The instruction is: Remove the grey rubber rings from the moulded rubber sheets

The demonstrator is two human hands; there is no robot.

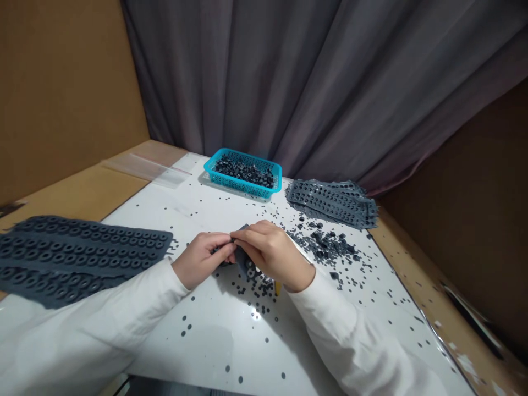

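Over the middle of the white table, both hands pinch a piece of dark grey rubber sheet (241,263) with raised rings. My left hand (203,257) grips it from the left, thumb and index finger together. Close against it, my right hand (274,254) is closed at the sheet's upper edge, fingertips almost touching the left ones. Part of the sheet is hidden behind the fingers. Beneath the right hand, small black discs (258,291) lie scattered, and a yellow object (278,287) shows only partly.
Ringed rubber sheets (82,253) lie at left. A blue basket (243,187) of small black rubber parts stands at the back. Sheets with holes (334,201) are stacked at right, near a pile of black scraps (330,247). A clear plastic bag (152,169) lies back left.
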